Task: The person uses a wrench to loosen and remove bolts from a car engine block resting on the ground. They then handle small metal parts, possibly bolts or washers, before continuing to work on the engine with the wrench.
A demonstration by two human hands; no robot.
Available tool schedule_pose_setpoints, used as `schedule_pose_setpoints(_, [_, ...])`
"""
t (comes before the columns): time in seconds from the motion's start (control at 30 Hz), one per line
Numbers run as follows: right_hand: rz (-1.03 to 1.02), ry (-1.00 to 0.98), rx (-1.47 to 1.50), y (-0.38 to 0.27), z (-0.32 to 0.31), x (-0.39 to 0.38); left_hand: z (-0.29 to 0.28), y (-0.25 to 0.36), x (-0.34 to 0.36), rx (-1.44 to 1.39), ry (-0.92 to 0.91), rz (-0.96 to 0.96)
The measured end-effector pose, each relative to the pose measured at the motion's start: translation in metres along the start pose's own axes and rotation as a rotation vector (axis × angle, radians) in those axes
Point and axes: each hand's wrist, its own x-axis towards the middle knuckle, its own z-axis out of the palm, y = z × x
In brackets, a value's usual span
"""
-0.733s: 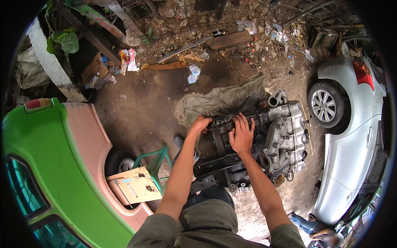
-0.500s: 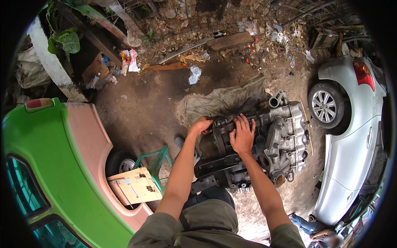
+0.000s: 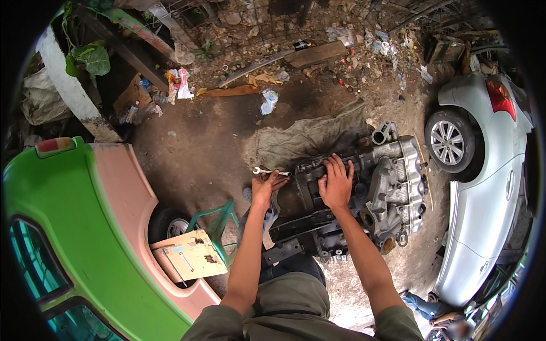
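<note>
A large engine (image 3: 392, 187) lies in front of me, silver at its right end and dark and greasy toward the left. Just off its left end, my left hand (image 3: 265, 186) is closed around a small silver wrench (image 3: 272, 171). One open jaw of the wrench points left, and its other end reaches close to the engine's edge. My right hand (image 3: 338, 181) rests on the dark upper side of the engine, fingers stretched out and slightly spread. What lies beneath its palm is hidden.
A green and pink car (image 3: 85, 227) stands at the left, with cardboard (image 3: 190, 257) bearing another wrench on a green stool (image 3: 219, 219). A silver car (image 3: 483, 199) stands at the right. Beyond the engine lie a dirty cloth (image 3: 310, 136), planks (image 3: 315, 54) and litter. Another person (image 3: 429, 310) is at lower right.
My left hand has pulled back left from the engine's edge, and the wrench in it now shows. My right hand has stayed almost in place on the engine.
</note>
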Motion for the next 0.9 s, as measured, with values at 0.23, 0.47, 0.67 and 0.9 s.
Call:
schedule_pose_setpoints(0.23, [0.002,-0.014,-0.014,0.001,0.001,0.000,0.010,-0.029,-0.026,-0.097,0.075,0.099])
schedule_pose_setpoints(0.47, [-0.001,-0.020,-0.022,0.002,0.001,-0.001,0.007,-0.044,-0.022,0.067,-0.002,0.192])
schedule_pose_setpoints(0.67, [0.008,-0.036,-0.020,0.002,0.000,-0.001,0.007,-0.051,-0.030,0.299,0.070,0.242])
schedule_pose_setpoints(0.9, [0.010,-0.028,-0.014,0.002,0.001,-0.001,-0.006,-0.050,-0.029,0.486,-0.025,0.222])
